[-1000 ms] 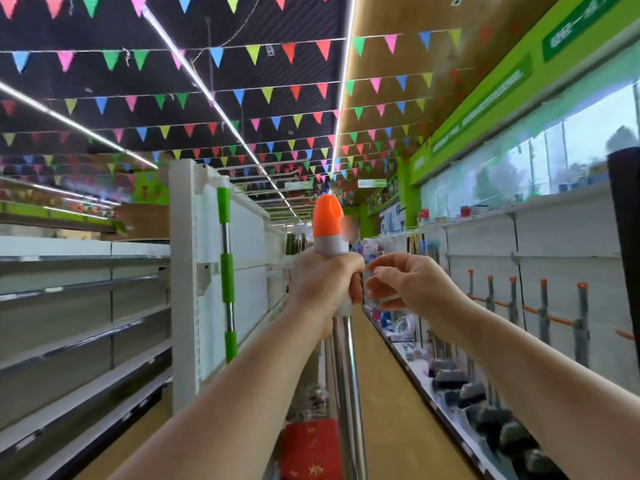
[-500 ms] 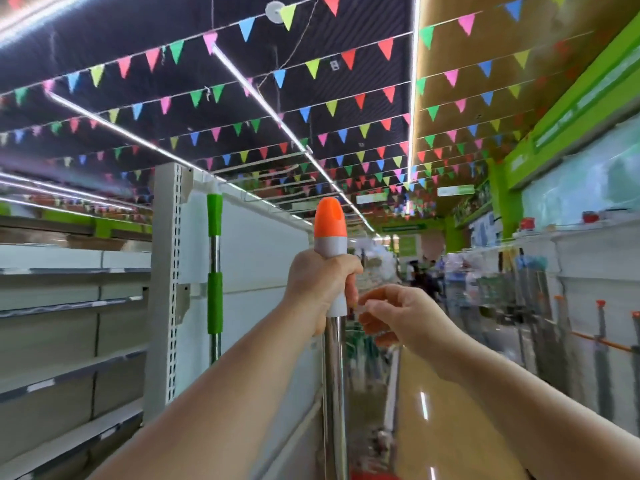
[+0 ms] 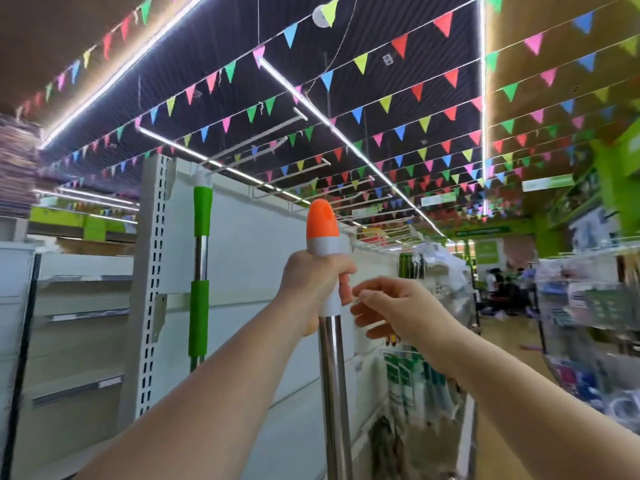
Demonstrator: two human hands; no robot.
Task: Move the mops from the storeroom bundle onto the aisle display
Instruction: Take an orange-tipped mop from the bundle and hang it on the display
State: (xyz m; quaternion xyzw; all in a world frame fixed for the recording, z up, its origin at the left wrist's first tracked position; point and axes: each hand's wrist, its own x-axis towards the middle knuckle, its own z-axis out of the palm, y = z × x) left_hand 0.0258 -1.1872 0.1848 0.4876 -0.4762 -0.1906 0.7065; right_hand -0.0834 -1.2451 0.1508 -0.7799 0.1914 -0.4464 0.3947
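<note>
My left hand [image 3: 311,287] grips a mop handle [image 3: 331,375] just under its top, holding it upright in front of me. The handle has an orange tip [image 3: 322,223], a white collar and a chrome pole; its head is out of view below. My right hand [image 3: 398,310] hovers just right of the handle with fingers loosely curled, its fingertips close to my left fingers and nothing visible in it. A second mop with green grips [image 3: 200,216] hangs by its top against the white aisle display panel [image 3: 249,271], to the left of mine.
White wire hooks [image 3: 277,188] stick out along the panel's top edge. Bare metal shelves [image 3: 79,341] lie to the left. Packaged goods [image 3: 433,306] hang further down the aisle, with more racks at far right [image 3: 588,306]. People [image 3: 502,285] stand far off.
My view has swung left toward the white display panel, which is now closer with its hooks in sight. My left hand keeps its grip on the handle. My right hand stays beside it.
</note>
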